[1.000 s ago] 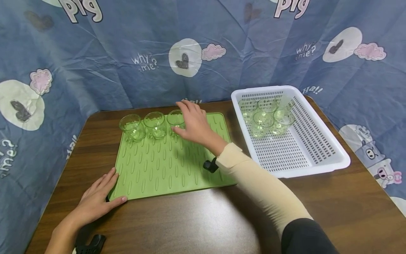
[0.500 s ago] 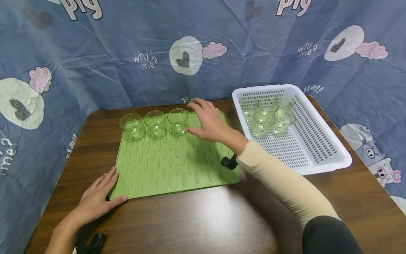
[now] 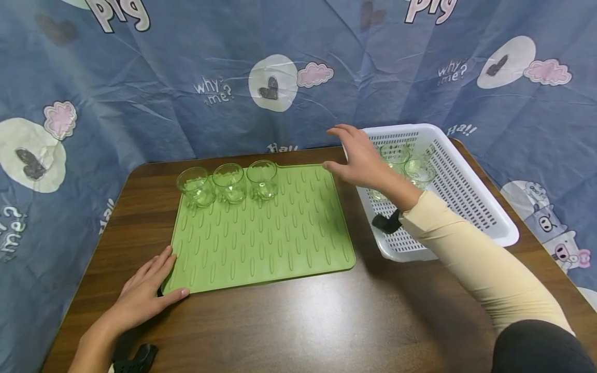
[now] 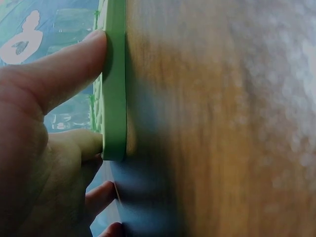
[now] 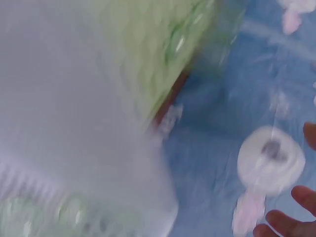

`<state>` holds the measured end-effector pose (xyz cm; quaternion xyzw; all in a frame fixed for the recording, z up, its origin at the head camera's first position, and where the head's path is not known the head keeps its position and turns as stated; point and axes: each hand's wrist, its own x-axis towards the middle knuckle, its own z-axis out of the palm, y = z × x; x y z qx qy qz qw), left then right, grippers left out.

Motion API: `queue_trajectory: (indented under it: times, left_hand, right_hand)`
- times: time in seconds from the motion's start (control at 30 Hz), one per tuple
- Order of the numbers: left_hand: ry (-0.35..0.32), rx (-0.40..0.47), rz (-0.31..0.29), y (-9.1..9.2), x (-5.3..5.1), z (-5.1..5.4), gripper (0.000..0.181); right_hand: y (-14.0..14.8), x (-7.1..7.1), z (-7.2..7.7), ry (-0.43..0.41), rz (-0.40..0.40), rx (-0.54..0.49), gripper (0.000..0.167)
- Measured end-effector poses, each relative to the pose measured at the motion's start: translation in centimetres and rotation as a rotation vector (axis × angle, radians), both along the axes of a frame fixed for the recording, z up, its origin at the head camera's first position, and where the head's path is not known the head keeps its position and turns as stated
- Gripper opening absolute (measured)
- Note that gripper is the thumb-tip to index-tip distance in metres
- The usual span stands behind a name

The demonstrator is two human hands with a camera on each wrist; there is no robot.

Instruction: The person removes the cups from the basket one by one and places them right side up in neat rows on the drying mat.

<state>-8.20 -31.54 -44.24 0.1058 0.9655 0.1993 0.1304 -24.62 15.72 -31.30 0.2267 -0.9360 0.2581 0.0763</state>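
Observation:
Three clear green-tinted glass cups stand in a row along the back left of a green ridged mat: a left cup, a middle cup and a right cup. My left hand rests at the mat's near left corner, fingers spread; in the left wrist view its thumb touches the mat's edge. My right hand is over the left side of a white plastic basket, fingers apart and holding nothing. Several similar glass cups sit in the basket, partly hidden by that hand.
The mat and basket stand on a brown wooden table. Behind the table hangs a blue printed cloth. The basket's raised rim is close to the mat's right side.
My right hand has left the right cup on the mat and moved right, over the basket. My left hand and the three cups on the mat have stayed in place.

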Motion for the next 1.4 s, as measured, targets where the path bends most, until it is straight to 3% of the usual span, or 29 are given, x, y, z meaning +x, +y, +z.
queue_trajectory:
  times: [0.23,0.5,0.7,1.03,1.4]
  left_hand:
    - [0.001,-0.009,0.009,0.0,0.2,0.0,0.096]
    - [0.006,-0.005,0.004,0.0,-0.1,0.1,0.096]
    - [0.006,-0.004,0.005,-0.1,-0.1,0.1,0.096]
    - [0.014,-0.005,0.006,-0.1,-0.1,-0.1,0.096]
    - [0.02,-0.003,0.009,0.0,0.0,-0.1,0.096]
  right_hand:
    - [5.7,-0.1,0.8,-0.009,-0.112,-0.042,0.067]
    - [12.9,0.1,-0.3,-0.064,-0.288,-0.032,0.069]
    - [15.9,0.0,-0.9,-0.15,-0.377,-0.061,0.073]
    - [16.9,0.1,-1.7,-0.223,-0.389,-0.067,0.075]
    - [18.6,0.1,-3.7,-0.41,-0.373,-0.158,0.076]
